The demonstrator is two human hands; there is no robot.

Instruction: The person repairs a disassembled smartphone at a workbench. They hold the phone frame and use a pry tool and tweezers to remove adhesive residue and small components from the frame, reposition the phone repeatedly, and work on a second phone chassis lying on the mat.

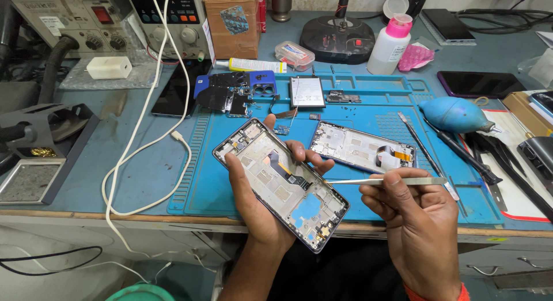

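My left hand holds an opened phone frame, its inner side up, with an orange flex cable and a blue patch showing. My right hand grips metal tweezers whose tip points left and almost touches the frame's right edge. Both hands hover above the front edge of the blue repair mat. On the mat behind the hands lies a second phone frame.
A battery, phone parts, small screws and tools lie on the mat. A blue air blower, a pink-capped bottle, a lamp base, power supplies, a cardboard box and a white cable surround it.
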